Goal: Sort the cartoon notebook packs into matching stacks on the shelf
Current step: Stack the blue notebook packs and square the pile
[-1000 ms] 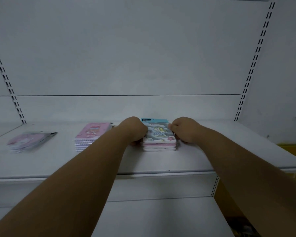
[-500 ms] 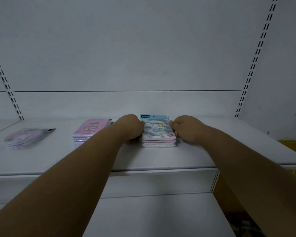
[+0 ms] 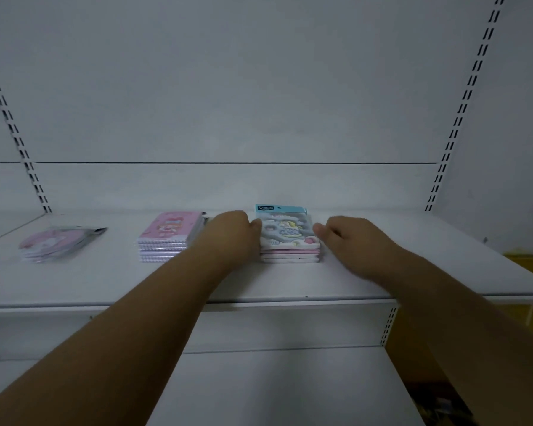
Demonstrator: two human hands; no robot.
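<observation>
Curled fingers of the left hand (image 3: 233, 230) press the left edge of a notebook stack (image 3: 288, 241) at frame center on the white shelf (image 3: 382, 272); the right hand (image 3: 348, 241), loosely open, sits just beside its right edge. Left of center lie a pink stack (image 3: 166, 238) and a loose pack (image 3: 56, 242).

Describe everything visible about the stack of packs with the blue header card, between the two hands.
The stack with the blue header card lies flat on the white shelf, right of the pink spiral notebook stack. Several thin glossy packs, pink and white at the edges; the top one shows a pale cartoon figure. The left hand touches its left side; the right hand sits at its right edge, contact unclear.
</observation>
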